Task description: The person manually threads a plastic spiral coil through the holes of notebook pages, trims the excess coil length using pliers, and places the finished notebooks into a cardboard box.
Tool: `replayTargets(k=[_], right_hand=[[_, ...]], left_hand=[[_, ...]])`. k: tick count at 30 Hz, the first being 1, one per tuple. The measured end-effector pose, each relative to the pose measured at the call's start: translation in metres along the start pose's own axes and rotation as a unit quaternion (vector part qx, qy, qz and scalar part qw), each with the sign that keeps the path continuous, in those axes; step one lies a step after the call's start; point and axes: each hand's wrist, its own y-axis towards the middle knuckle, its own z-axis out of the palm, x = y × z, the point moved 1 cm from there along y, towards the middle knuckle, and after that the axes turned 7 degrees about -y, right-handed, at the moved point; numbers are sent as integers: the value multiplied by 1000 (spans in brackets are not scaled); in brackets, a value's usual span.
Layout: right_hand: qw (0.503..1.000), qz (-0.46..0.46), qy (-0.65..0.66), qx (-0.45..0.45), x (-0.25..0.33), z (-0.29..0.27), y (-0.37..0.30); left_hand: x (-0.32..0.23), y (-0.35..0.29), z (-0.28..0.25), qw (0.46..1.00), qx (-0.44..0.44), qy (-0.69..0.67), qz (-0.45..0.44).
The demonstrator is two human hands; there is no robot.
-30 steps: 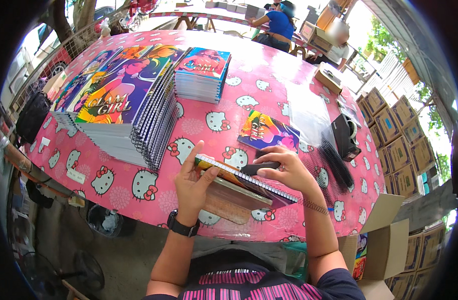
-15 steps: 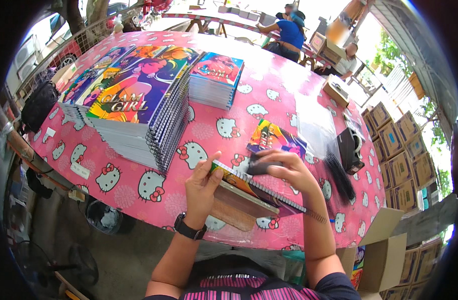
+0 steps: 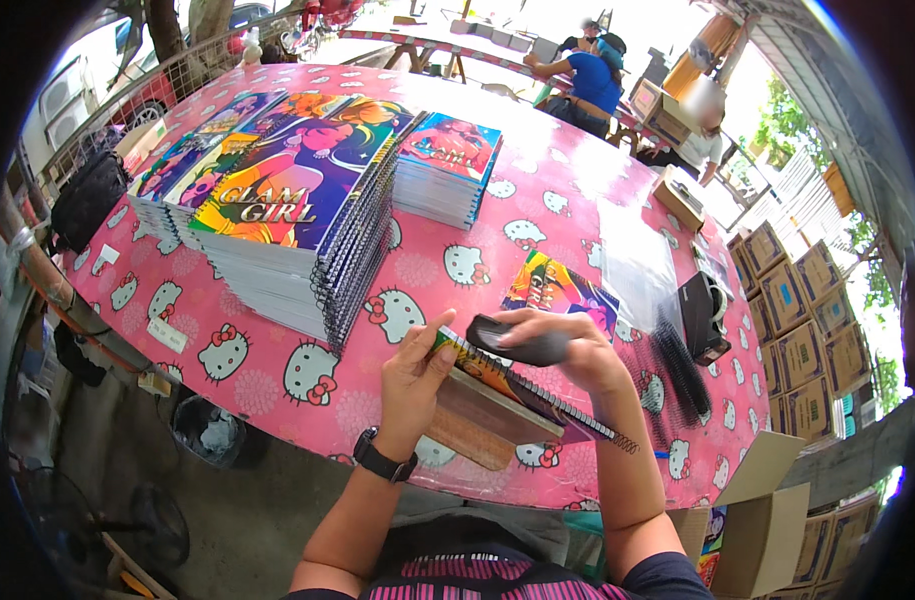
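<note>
My left hand (image 3: 411, 386) pinches the upper left corner of a notebook (image 3: 490, 374) tilted spine-up toward me. Along its spine runs a dark wire coil (image 3: 552, 394), whose loose end sticks out past the right corner near my right forearm. My right hand (image 3: 589, 352) is wrapped around a dark oblong handheld object (image 3: 525, 343), held at the spine; its exact kind is unclear. Below the notebook lies a wooden board (image 3: 467, 440). Just beyond my right hand, a colourful notebook cover (image 3: 557, 283) lies flat on the pink table (image 3: 417, 270).
Tall stacks of spiral notebooks (image 3: 297, 190) stand at the left, beside a smaller blue-edged stack (image 3: 447, 165). To the right are black coils (image 3: 680, 372), clear plastic sheets (image 3: 632, 255) and a black box (image 3: 699, 318). An open carton (image 3: 767, 530) sits lower right. Other people work at the back.
My right hand has brought the dark object left and closer along the spine, and more of it shows. My left hand keeps its pinch on the notebook. The view has shifted slightly.
</note>
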Motion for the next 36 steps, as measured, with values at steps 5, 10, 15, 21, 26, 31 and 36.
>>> replayTargets(k=[5,10,15,21,26,31,36], right_hand=[[946,43,-315,-57,-16,-2,-9],[969,-14,-235,-69,61,-8,-24],[945,-53,-271,-172,95,34,-32],[924,-90,-323,-184,97,36,-41],[883,-117,-404,-206,100,42,-40],[887,-136,-309,-315,103,26,-37],[846,-215,12,-488,146,-13,10]], left_hand=[[-3,5,-1,999,38,-5,-3],[-34,5,15,994,80,73,-19],[-40,-1,44,990,104,34,91],[-41,-11,51,990,126,-11,70],[-39,-8,51,993,114,-12,35],[-55,4,47,940,-25,229,251],[-42,-2,-3,980,103,151,79]])
